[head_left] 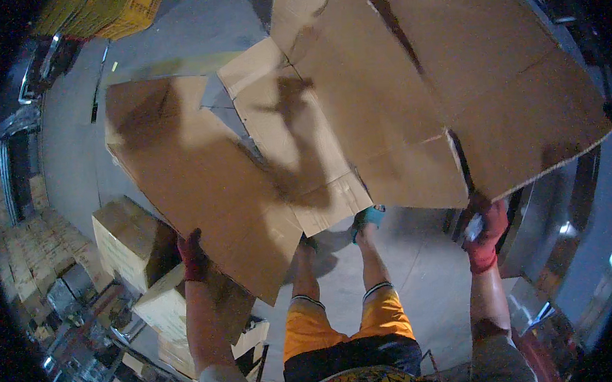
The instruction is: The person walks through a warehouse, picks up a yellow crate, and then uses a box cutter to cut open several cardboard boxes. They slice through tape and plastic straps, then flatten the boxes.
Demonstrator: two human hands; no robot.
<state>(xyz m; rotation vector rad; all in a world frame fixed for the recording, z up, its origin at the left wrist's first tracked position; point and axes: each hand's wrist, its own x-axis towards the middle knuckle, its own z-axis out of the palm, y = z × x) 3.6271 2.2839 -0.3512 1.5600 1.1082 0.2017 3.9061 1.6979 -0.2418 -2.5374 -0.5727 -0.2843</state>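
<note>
We've got the unfolded cardboard (377, 104) mid-view, spreading to 1 o'clock over grey floor (406, 255). Left hand (193, 256) clamps its edge at 8, right hand (487, 233) at 4; sheet spans between. Stacked boxes (132, 248) at 8, yellow crate (120, 17) 10–11.

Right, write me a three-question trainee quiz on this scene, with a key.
1. What do the left hand and right hand both grip?
2. True or false: the shorts are partly orange.
3. The boxes below the sheet's edge are nearer which hand?
A. The right
B. The left
C. Equally near both

Key:
1. One opened-out cardboard sheet, a hand at each side.
2. True.
3. B.
</note>
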